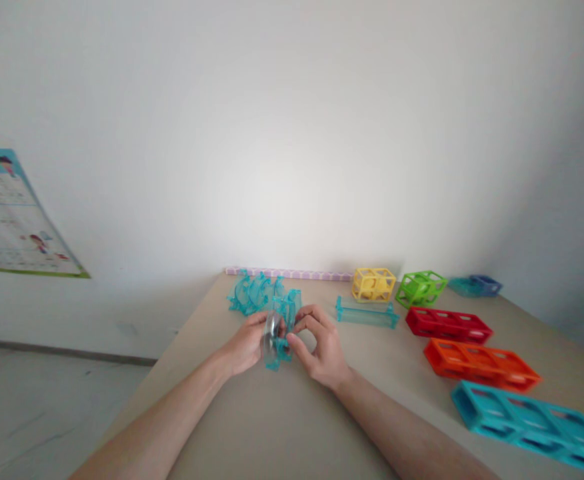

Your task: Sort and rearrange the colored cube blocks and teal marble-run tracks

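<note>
My left hand (pixel 248 343) is closed around a clear, round plastic piece (pixel 271 337) held just above the table. Translucent teal plastic connectors (pixel 273 364) stick out from the lower side of that piece. From the right, the thumb and fingers of my right hand (pixel 319 343) pinch at the teal part beside it; the exact contact is partly hidden by the fingers. Just behind my hands stands a teal translucent track piece (pixel 295 303). Several curved teal track pieces (pixel 255 292) lie in a cluster farther back on the left.
A straight teal track (pixel 367 313) lies to the right. Beyond it are yellow (pixel 373 285) and green (pixel 421 289) cube frames, and blue pieces (pixel 485 285). Red (pixel 448 325), orange (pixel 481 363) and turquoise (pixel 532 423) block frames line the table's right side. A wall stands behind.
</note>
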{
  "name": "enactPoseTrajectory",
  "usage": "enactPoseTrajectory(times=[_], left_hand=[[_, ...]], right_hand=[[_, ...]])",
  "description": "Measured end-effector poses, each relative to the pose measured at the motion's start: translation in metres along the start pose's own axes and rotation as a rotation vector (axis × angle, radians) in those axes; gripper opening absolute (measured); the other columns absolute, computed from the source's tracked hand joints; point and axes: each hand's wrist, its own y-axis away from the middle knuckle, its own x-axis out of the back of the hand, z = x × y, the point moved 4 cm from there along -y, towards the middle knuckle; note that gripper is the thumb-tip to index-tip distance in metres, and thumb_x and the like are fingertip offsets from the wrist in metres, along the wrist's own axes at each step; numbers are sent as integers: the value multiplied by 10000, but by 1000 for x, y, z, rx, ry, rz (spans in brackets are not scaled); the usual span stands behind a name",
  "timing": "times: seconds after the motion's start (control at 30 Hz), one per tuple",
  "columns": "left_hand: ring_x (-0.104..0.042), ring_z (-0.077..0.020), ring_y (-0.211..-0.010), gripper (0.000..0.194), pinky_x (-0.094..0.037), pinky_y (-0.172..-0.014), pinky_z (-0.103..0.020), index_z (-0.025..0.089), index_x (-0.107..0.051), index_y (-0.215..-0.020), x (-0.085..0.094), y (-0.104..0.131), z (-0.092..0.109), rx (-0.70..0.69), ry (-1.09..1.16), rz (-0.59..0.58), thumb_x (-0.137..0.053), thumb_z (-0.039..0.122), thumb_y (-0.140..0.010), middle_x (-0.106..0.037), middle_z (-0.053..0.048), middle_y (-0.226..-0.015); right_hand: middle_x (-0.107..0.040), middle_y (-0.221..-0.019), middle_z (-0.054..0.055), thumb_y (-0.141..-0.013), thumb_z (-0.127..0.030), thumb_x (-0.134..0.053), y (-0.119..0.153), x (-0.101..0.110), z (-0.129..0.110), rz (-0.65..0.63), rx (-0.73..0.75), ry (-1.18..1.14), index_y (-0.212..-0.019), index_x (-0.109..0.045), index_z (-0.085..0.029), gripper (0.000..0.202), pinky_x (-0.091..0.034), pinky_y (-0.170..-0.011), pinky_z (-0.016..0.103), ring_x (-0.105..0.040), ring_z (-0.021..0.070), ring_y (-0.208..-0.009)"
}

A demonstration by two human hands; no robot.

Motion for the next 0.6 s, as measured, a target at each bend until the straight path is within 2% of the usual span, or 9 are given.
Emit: enactPoseTrajectory(times=[0.13,0.27,0.37,0.5,0.6], left_hand=[[-533,-99,-522,134,-414,-513,-191,116,-640,-612,-3,2,2,-17,-57,-16,-740,170,-683,-582,-13,-566],[-511,-99,-529,165,-397,-535,-202,113,-633,-585,-5,3,5,-39,-129,-27,-749,188,-675,-577,-22,-561],[-491,-89,-511,134,-368,-520,-192,114,-627,-573,-5,2,3,-44,-157,-29,-717,149,-667,-572,-19,-548],[-507,-104,-485,81,-368,-502,-198,122,-623,-584,2,-3,0,-51,-101,-11,-651,102,-657,-578,-23,-506],[-513,-105,-461,71,-377,-494,-199,123,-628,-600,13,-8,2,-64,-44,38,-626,104,-669,-573,-18,-483]], right_hand=[[-489,-927,59,-812,-238,-601,1,-4,5,48,-63,-35,-841,-547,-209,68,-520,-740,327,-555,191,-866],[-477,-1071,62,-777,-187,-601,4,-10,13,133,-171,-211,-1033,-443,-240,305,-547,-653,270,-577,141,-807],[-532,-1097,61,-764,-165,-613,7,-15,19,165,-208,-271,-1127,-369,-258,448,-560,-658,273,-610,134,-785],[-603,-1089,95,-791,-165,-620,8,-13,17,160,-131,-171,-1297,-368,-240,569,-576,-765,338,-642,199,-924],[-611,-1174,128,-845,-175,-602,6,-7,6,76,20,-10,-1379,-402,-242,574,-553,-884,394,-625,239,-1047]])
